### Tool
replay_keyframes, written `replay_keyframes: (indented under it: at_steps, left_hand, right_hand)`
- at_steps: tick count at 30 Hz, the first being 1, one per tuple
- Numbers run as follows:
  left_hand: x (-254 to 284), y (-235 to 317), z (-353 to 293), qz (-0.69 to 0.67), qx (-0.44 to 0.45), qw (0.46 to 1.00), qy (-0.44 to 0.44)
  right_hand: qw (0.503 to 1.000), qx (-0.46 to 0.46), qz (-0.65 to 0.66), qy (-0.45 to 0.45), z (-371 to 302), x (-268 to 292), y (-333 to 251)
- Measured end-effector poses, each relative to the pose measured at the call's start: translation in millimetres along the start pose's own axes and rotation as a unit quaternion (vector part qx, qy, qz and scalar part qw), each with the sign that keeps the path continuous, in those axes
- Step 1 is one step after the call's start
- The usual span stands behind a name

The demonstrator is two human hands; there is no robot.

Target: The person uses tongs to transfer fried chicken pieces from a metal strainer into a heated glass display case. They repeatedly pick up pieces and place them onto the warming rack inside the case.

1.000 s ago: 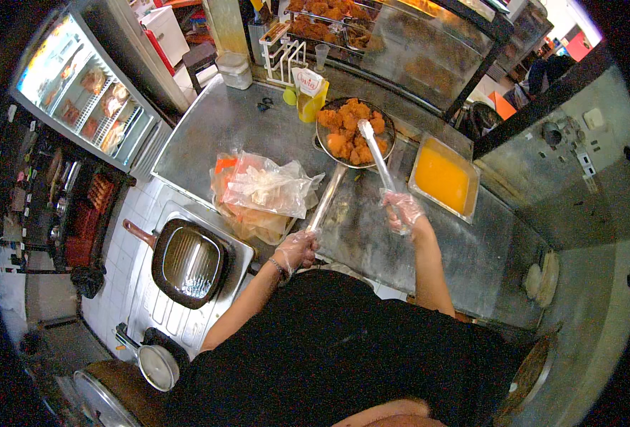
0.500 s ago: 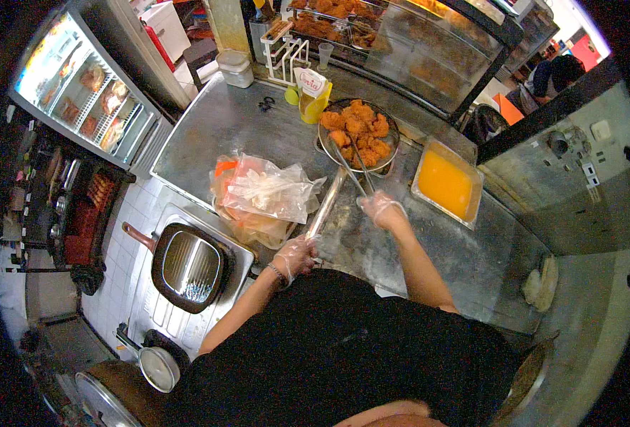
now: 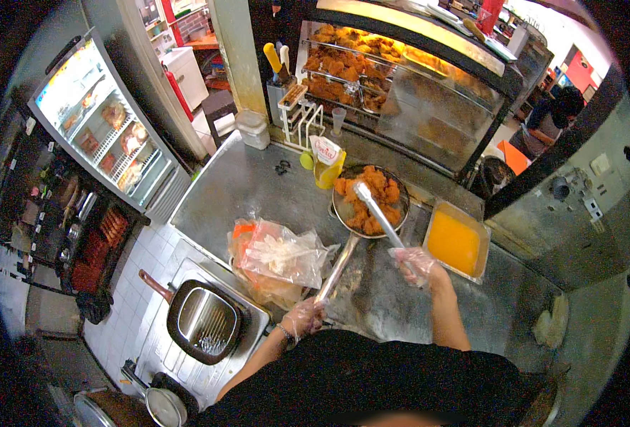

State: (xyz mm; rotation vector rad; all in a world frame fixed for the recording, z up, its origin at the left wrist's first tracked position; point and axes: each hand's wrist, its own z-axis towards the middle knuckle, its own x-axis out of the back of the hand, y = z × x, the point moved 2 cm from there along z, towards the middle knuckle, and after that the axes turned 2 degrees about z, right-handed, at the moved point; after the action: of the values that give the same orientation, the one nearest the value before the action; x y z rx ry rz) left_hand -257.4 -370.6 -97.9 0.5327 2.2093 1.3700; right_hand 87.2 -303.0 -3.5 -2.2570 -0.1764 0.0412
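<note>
My left hand [image 3: 305, 317], in a clear plastic glove, is closed round the metal handle of a round, long-handled pan [image 3: 338, 215]. Pieces of fried chicken [image 3: 379, 186], orange-brown and crusty, are heaped in the pan; whether its bottom is solid or mesh I cannot tell. My right hand [image 3: 416, 267], gloved likewise, grips metal tongs [image 3: 379, 211]. Their end hangs over the chicken with the arms close together, and no piece shows between them. Beside my left hand lie clear plastic bags [image 3: 279, 249] with crumpled film or gloves on top.
A rectangular metal tray [image 3: 483, 245] of orange liquid stands to the pan's right. Behind the pan are a yellow pouch [image 3: 328, 174] and a white rack [image 3: 308, 121]. A lit glass cabinet [image 3: 429, 99] borders the metal counter [image 3: 222, 188]. A square pan [image 3: 175, 320] sits at left.
The tongs have risen from among the chicken, and their spread arms have come together. My left hand still holds the pan handle. The view has tilted up, showing more of the glass cabinet.
</note>
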Motion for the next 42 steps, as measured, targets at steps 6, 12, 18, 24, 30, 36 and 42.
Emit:
replay_keyframes:
  at_steps: [6, 12, 18, 24, 30, 36, 42]
  left_hand:
    - [7.3, 5.8, -1.3, -0.116, 0.202, 0.972, 0.014]
    - [33.2, -8.1, 0.7, 0.010, 0.129, 0.992, -0.002]
    - [31.4, -10.2, 0.4, -0.063, 0.199, 0.978, 0.011]
    - [28.6, 13.3, -3.9, -0.068, 0.196, 0.977, 0.040]
    - [36.5, -2.6, -2.5, -0.004, 0.180, 0.983, 0.037]
    - [22.9, -20.6, 2.2, -0.031, 0.156, 0.986, 0.044]
    - [-0.2, -15.1, 3.8, -0.172, 0.174, 0.969, 0.039]
  right_hand:
    - [0.957, 0.125, 0.233, -0.120, 93.7, 19.8, -83.4]
    - [0.838, 0.084, 0.458, -0.284, 264.2, 9.4, -223.6]
    - [0.879, 0.260, 0.377, -0.131, 400.9, -14.9, -383.1]
    - [0.946, 0.224, 0.233, 0.013, 439.0, -28.6, -433.1]
    - [0.940, 0.322, -0.062, 0.099, 293.6, -8.3, -306.4]
    - [0.981, 0.103, 0.095, 0.131, 102.6, 27.3, -108.2]
    - [0.952, 0.028, -0.184, 0.245, -22.5, 23.4, 19.4]
